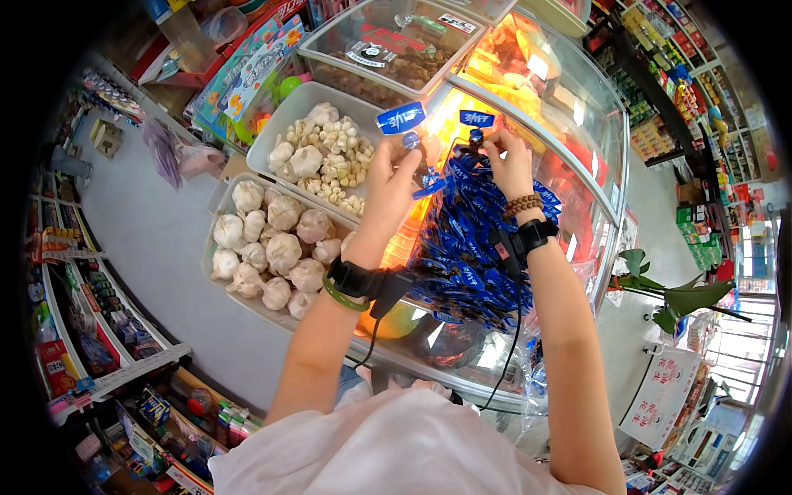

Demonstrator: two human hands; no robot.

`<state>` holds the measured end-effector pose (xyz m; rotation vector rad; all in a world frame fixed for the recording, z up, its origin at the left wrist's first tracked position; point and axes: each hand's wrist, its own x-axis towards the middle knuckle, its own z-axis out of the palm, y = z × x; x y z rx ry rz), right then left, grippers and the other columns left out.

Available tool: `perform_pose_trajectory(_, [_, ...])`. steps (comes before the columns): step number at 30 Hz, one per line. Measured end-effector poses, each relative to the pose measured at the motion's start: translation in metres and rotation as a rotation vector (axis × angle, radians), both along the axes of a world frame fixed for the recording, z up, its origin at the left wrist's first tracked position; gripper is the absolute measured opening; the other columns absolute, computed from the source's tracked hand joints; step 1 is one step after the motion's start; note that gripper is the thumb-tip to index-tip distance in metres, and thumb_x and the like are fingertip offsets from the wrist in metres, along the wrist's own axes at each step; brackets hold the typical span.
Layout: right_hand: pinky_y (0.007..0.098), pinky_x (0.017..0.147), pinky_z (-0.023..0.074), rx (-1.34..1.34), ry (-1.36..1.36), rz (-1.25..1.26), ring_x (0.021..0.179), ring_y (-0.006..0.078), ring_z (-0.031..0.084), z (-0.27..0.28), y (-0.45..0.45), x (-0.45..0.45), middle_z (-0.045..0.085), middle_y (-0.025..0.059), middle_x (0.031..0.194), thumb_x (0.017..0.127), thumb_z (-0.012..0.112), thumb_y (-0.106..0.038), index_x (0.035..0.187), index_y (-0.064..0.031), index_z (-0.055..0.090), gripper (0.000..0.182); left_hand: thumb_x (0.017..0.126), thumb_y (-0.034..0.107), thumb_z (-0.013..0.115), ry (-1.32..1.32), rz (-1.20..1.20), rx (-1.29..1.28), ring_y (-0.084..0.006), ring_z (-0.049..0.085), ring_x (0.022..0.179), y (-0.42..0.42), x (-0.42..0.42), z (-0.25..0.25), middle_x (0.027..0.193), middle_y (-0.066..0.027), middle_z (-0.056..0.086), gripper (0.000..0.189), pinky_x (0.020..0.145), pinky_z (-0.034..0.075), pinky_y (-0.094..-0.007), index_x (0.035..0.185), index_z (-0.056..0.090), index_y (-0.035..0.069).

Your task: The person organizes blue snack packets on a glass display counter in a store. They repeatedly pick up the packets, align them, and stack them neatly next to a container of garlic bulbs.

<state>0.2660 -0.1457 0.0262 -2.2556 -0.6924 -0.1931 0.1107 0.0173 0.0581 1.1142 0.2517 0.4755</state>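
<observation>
A heap of small blue-ended snack packets (458, 235) lies on the glass top of a lit display case in front of me. My left hand (393, 176) pinches one packet (401, 117) between thumb and fingers, its printed blue end sticking up above the fingertips. At the far edge of the heap, my right hand (510, 161) grips another packet (476, 119) by its dark narrow part, printed end upward. Both wrists wear black straps with cabled devices. A green bangle circles the left wrist, and a brown bead bracelet the right.
Left of the heap stand a tub of whole garlic bulbs (283, 250) and a tub of smaller bulbs and cloves (328, 151). Beyond them sits a lidded clear box (390, 46) of dark food. The case's curved glass (594, 133) borders the right; a leafy plant (680, 297) stands past it.
</observation>
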Motion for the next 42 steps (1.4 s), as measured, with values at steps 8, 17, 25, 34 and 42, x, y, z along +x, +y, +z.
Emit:
perform_pose_trajectory(8, [0.0387, 0.074, 0.0426, -0.193, -0.187, 0.136, 0.080, 0.0257, 0.055, 0.007, 0.001, -0.016, 0.062, 0.0089, 0.075, 0.080, 0.067, -0.013, 0.085, -0.0059, 0.064, 0.009, 0.092, 0.005, 0.052, 0.039, -0.001, 0.021, -0.0122, 0.054, 0.103, 0.004, -0.004, -0.003, 0.112, -0.0052, 0.058, 0.032, 0.091, 0.042, -0.0284, 0.123, 0.049, 0.000])
perform_pose_trajectory(17, [0.0417, 0.080, 0.0382, -0.475, -0.262, 0.006, 0.088, 0.0271, 0.056, 0.003, -0.008, -0.013, 0.066, 0.0065, 0.075, 0.079, 0.067, -0.022, 0.081, -0.0102, 0.069, 0.012, 0.091, 0.004, 0.052, 0.010, -0.009, 0.007, -0.0118, 0.054, 0.101, -0.001, 0.001, -0.011, 0.111, -0.0049, 0.058, 0.030, 0.091, 0.041, -0.0279, 0.121, 0.050, 0.000])
perform_pose_trajectory(25, [0.0395, 0.080, 0.0437, -0.361, 0.048, 0.128, 0.086, 0.0256, 0.060, 0.032, -0.006, -0.016, 0.068, 0.0073, 0.080, 0.076, 0.071, -0.031, 0.080, -0.0122, 0.071, 0.019, 0.086, 0.006, 0.057, 0.050, 0.084, 0.333, -0.0085, 0.060, 0.076, 0.000, 0.002, 0.001, 0.087, -0.0034, 0.064, 0.019, 0.067, 0.048, -0.0249, 0.105, 0.058, 0.002])
perform_pose_trajectory(34, [0.0289, 0.061, 0.0511, 0.075, 0.066, 0.069, 0.063, 0.0175, 0.064, 0.024, -0.002, -0.008, 0.067, 0.0085, 0.075, 0.077, 0.069, -0.014, 0.083, -0.0018, 0.060, 0.016, 0.067, 0.036, 0.076, 0.205, -0.156, 1.130, -0.0307, 0.061, 0.087, -0.002, 0.011, -0.002, 0.094, -0.0150, 0.060, 0.055, 0.073, 0.048, -0.0387, 0.109, 0.059, 0.005])
perform_pose_trajectory(42, [0.0249, 0.063, 0.0530, 0.563, 0.271, 0.020, 0.072, 0.0142, 0.065, 0.047, -0.019, -0.005, 0.058, 0.0061, 0.079, 0.084, 0.061, 0.000, 0.088, 0.0004, 0.044, 0.017, 0.063, 0.037, 0.079, 0.192, -0.410, 1.445, -0.0308, 0.060, 0.103, -0.009, 0.021, -0.009, 0.133, -0.0144, 0.049, 0.071, 0.084, 0.050, -0.0393, 0.122, 0.055, 0.006])
